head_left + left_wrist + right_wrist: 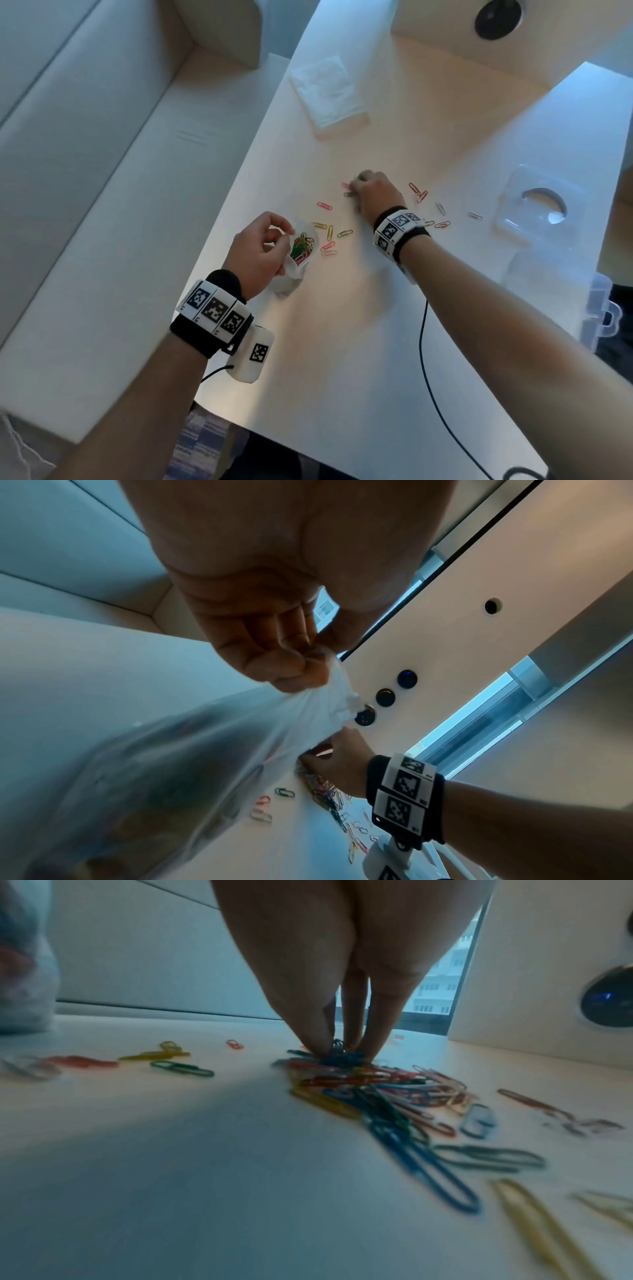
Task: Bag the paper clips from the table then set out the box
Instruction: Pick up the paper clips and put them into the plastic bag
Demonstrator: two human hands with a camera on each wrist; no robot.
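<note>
Pinching a heap of coloured wire paper clips (359, 1085) on the white desk (342, 325) is the right hand (375, 195). Left hand (260, 246) grips the clear plastic bag (298, 253), clips inside.

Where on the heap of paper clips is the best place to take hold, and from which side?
Judging by the right wrist view, at the top of the heap of paper clips, coming straight down from above. The clips lie flat and tangled on the table, so their sides offer little to catch. The right hand already pinches there with its fingertips, while the left hand holds the bag nearby.
</note>
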